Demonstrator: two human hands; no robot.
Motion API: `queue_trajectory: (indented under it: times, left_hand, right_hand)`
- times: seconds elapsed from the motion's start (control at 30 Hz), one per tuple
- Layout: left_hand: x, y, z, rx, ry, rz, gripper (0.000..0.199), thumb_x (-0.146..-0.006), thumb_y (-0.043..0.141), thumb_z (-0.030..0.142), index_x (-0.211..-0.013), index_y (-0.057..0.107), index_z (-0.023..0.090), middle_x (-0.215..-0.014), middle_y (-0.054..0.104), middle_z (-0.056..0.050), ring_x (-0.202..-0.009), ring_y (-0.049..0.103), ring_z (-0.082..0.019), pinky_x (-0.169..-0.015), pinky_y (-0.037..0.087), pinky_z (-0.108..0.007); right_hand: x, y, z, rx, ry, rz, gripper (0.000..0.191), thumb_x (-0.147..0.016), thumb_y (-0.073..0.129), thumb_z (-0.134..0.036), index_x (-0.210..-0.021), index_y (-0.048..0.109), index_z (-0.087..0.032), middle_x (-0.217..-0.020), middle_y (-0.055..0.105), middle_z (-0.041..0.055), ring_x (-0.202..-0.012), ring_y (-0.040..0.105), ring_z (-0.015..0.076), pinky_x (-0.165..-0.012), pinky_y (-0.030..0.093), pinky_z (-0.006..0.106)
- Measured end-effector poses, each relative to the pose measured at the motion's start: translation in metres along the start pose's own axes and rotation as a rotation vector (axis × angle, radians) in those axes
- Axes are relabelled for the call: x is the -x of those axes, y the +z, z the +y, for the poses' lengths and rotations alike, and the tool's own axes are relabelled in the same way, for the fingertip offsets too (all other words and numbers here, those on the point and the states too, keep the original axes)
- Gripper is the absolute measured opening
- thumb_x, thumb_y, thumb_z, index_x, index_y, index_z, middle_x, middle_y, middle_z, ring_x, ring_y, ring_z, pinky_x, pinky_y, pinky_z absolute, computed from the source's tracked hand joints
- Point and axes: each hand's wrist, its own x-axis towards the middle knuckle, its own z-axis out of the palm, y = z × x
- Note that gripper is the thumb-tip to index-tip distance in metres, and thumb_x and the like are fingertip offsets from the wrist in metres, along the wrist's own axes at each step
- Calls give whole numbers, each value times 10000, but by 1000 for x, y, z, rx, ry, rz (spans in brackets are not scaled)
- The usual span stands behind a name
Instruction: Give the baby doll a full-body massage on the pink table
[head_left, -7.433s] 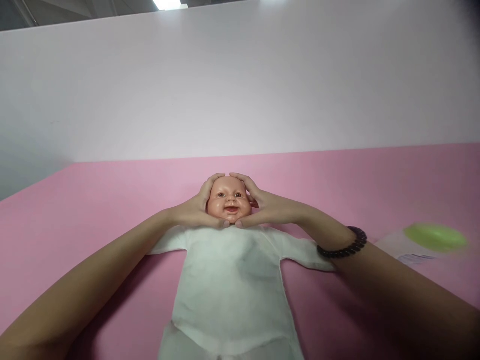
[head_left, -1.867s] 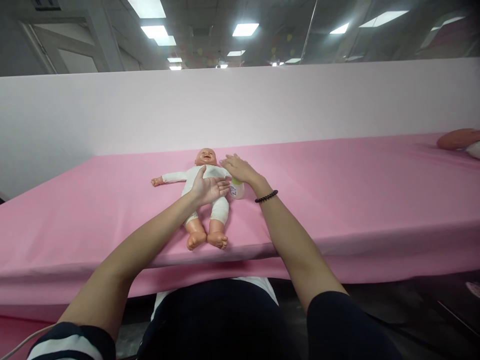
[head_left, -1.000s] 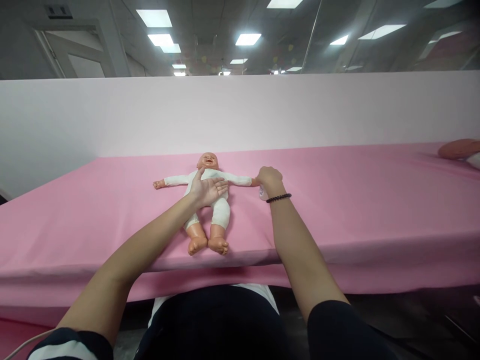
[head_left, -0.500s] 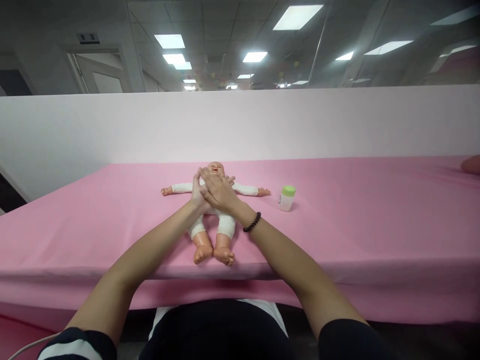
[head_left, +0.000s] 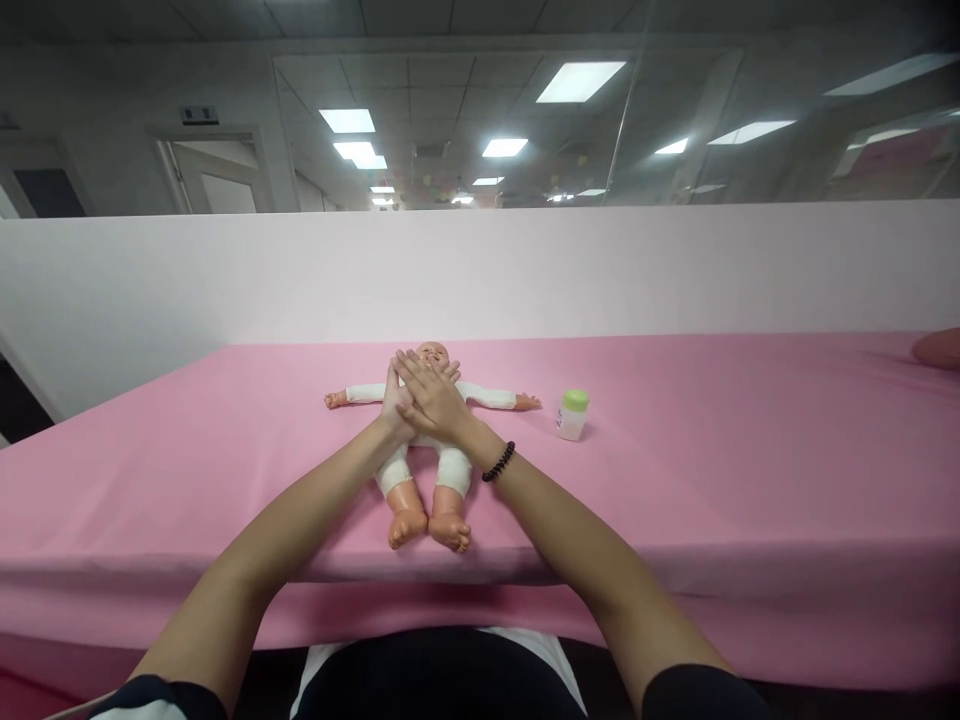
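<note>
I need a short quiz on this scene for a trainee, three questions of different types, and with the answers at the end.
1. Choose one. What colour is the lid of the small container on the pink cover?
a) red
b) green
c) black

2. True or false: in this view, the right hand overlaps the left hand, in front of the doll.

3. Fill the gap: the dark beaded bracelet is on the person's ____ wrist.

Key: 1. b; 2. true; 3. right.
</note>
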Motion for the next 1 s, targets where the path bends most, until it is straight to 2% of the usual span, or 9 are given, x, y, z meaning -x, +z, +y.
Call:
queue_trajectory:
  times: [0.13, 0.27, 0.4, 0.5, 0.6, 0.7, 0.8, 0.9, 1.0]
  left_hand:
    - [-15, -19, 7, 8, 69, -195, 767, -1012, 224, 678, -1416, 606, 150, -1385, 670, -187, -1416, 562, -326, -1204, 437, -521]
    - [-36, -50, 14, -542, 288, -137, 814, -906, 323, 777, -1215, 700, 125, -1229, 737, -211, -1235, 682, -357, -1117, 508, -518]
    - [-43, -76, 18, -917, 410, -70, 620, -854, 552, 711, -949, 757, 134, -1054, 784, -178, -1095, 724, -353, -1072, 524, -485]
    - [-39, -90, 24, -1139, 446, -119, 531, -886, 588, 659, -890, 797, 171, -978, 800, -114, -1072, 713, -337, -1091, 495, -458]
    - [-35, -101, 28, -1325, 414, -212, 478, -915, 593, 624, -952, 827, 210, -936, 808, -74, -1022, 723, -330, -1089, 492, -449]
    - [-37, -112, 25, -1434, 375, -299, 514, -961, 542, 595, -1243, 782, 238, -1294, 756, -78, -1243, 673, -334, -1186, 427, -437]
    - [-44, -121, 14, -1493, 346, -339, 617, -1010, 456, 548, -1515, 589, 220, -1639, 472, -72, -1539, 423, -300, -1304, 276, -431]
    - [-54, -127, 4, -1528, 339, -334, 630, -1028, 413, 484, -1596, 472, 218, -1714, 314, -55, -1626, 235, -251, -1344, 151, -461]
    - [-62, -131, -4, -1552, 351, -252, 647, -1015, 425, 445, -1608, 444, 188, -1719, 283, -91, -1638, 165, -271, -1344, 117, -499]
  right_hand:
    - [3, 7, 15, -144, 197, 105, 703, -1097, 295, -537, -1667, 340, -128, -1738, 253, 124, -1641, 176, 262, -1343, 98, 530]
    - [13, 8, 32, -374, 304, 122, 660, -1072, 426, -508, -1600, 468, -114, -1669, 409, 142, -1580, 347, 289, -1300, 289, 478]
    - [19, 6, 38, -415, 389, 146, 556, -1113, 343, -489, -1166, 781, -150, -1173, 783, 140, -1111, 727, 284, -1020, 541, 412]
    - [23, 9, 42, -463, 436, 100, 572, -1119, 349, -500, -988, 796, -167, -981, 803, 107, -912, 742, 247, -881, 566, 369]
    - [28, 16, 49, -526, 448, -6, 521, -1108, 395, -491, -1024, 799, -172, -1046, 806, 102, -959, 744, 245, -926, 572, 383]
    - [34, 24, 56, -573, 460, -111, 499, -1107, 389, -478, -1286, 751, -186, -1356, 721, 114, -1250, 679, 252, -1115, 508, 421]
    - [36, 30, 61, -584, 470, -225, 512, -1080, 473, -470, -1524, 592, -246, -1644, 463, 60, -1560, 389, 235, -1311, 268, 441]
    - [33, 34, 63, -558, 502, -310, 583, -1063, 510, -479, -1616, 463, -298, -1719, 307, 8, -1647, 143, 247, -1346, 53, 502]
    - [29, 39, 64, -508, 578, -327, 666, -1059, 498, -527, -1669, 350, -303, -1752, 194, 13, -1656, 39, 287, -1323, -12, 575]
